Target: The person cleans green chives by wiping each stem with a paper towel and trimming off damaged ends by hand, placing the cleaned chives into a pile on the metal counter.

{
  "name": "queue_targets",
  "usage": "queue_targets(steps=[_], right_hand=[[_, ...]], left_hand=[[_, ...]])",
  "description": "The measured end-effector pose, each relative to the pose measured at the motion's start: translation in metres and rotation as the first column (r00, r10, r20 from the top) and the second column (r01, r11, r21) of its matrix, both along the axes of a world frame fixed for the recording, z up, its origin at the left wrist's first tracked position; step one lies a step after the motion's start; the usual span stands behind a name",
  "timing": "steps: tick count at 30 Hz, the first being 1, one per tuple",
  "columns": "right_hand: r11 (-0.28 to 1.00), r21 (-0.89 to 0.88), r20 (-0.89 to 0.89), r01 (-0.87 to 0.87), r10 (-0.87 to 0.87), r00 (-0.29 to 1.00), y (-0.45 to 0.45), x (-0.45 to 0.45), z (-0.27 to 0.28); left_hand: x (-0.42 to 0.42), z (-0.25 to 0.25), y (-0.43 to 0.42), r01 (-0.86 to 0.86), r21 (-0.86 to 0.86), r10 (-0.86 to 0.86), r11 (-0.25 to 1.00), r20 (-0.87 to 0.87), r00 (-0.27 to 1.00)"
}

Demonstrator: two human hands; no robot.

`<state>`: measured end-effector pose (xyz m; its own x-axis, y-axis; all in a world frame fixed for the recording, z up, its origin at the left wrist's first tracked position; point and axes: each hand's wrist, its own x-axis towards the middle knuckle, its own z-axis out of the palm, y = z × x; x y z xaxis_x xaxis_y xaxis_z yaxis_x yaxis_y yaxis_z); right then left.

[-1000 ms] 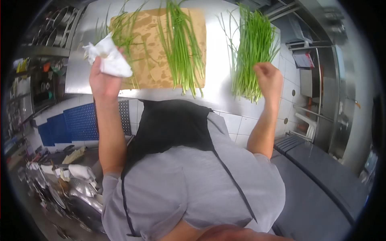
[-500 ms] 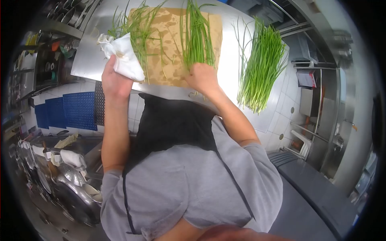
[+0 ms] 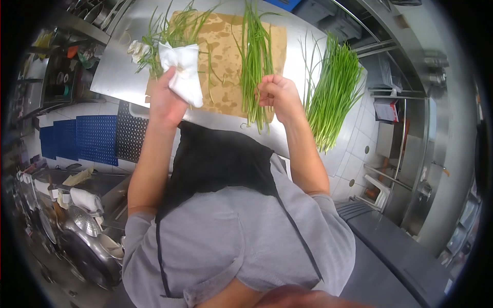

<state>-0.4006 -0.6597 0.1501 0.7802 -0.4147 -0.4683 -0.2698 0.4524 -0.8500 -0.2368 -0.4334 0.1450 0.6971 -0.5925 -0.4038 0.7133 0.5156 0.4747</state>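
My left hand (image 3: 168,102) grips a folded white paper towel (image 3: 183,74) in front of a loose heap of thin green stalks (image 3: 177,31). Long garlic chives (image 3: 251,66) lie lengthwise on the damp brown paper (image 3: 221,61). Just right of their lower part is my right hand (image 3: 282,97), its fingers curled towards the thumb. Whatever is between those fingertips, if anything, is too small to make out. A thicker bunch of garlic chives (image 3: 334,92) rests farther right on the metal table.
The steel table (image 3: 115,77) has its front edge close to my black apron (image 3: 221,159). A crumpled whitish scrap (image 3: 137,50) lies by the left stalks. Blue perforated mats (image 3: 95,141) are on the floor at left. Pans and a skimmer (image 3: 84,220) stand at lower left.
The paper towel has moved right and down with my left hand, leaving the crumpled scrap behind. My right hand has come off the middle chives and shifted right; their lower ends now show.
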Motion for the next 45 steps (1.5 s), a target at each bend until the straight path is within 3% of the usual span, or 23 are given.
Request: queue_targets(steps=[4, 10, 13, 14, 16, 20, 23, 29, 33, 40, 45], right_hand=[[0.999, 0.0, -0.01, 0.043, -0.043, 0.999, 0.006, 0.007, -0.005], [0.996, 0.089, 0.246, 0.022, -0.043, 0.968, 0.031, 0.032, 0.038], [0.987, 0.152, 0.292, -0.046, -0.001, 0.956, 0.047, 0.047, 0.041], [0.99, 0.106, 0.264, -0.088, 0.057, 0.963, 0.051, 0.051, 0.036], [0.985, 0.011, 0.197, -0.174, 0.168, 0.966, 0.056, 0.055, 0.02], [0.973, -0.08, 0.133, -0.215, 0.225, 0.965, 0.06, 0.055, 0.014], [0.97, -0.092, 0.107, -0.224, 0.233, 0.967, 0.065, 0.054, 0.023], [0.944, -0.108, 0.11, -0.311, 0.323, 0.94, 0.059, 0.047, 0.026], [0.918, -0.137, 0.06, -0.373, 0.384, 0.922, 0.047, 0.033, 0.036], [0.896, -0.184, 0.031, -0.404, 0.417, 0.909, 0.008, -0.004, 0.061], [0.913, -0.175, 0.038, -0.368, 0.38, 0.924, -0.025, -0.03, 0.071]], left_hand=[[-0.012, -0.008, -0.006, 0.063, -0.019, -0.063, 0.998, -0.012, 0.998], [-0.028, -0.001, -0.024, 0.139, 0.032, -0.14, 0.99, 0.008, 0.99], [-0.03, -0.003, -0.023, 0.348, -0.158, -0.33, 0.924, 0.126, 0.935], [-0.034, -0.004, -0.025, 0.244, -0.1, -0.242, 0.965, 0.024, 0.97], [-0.041, 0.002, -0.024, 0.19, -0.131, -0.19, 0.973, 0.013, 0.982], [-0.055, 0.019, -0.026, 0.094, -0.13, -0.097, 0.987, -0.017, 0.995], [-0.055, -0.011, -0.022, 0.188, 0.003, -0.186, 0.982, 0.166, 0.969], [-0.052, 0.011, -0.031, 0.092, 0.187, -0.111, 0.978, 0.094, 0.989], [-0.024, 0.013, -0.041, -0.014, 0.072, 0.01, 0.997, 0.06, 0.998], [0.047, 0.01, -0.019, -0.067, -0.067, 0.072, 0.995, 0.07, 0.995], [0.103, -0.003, 0.011, -0.235, -0.013, 0.234, 0.972, 0.171, 0.957]])
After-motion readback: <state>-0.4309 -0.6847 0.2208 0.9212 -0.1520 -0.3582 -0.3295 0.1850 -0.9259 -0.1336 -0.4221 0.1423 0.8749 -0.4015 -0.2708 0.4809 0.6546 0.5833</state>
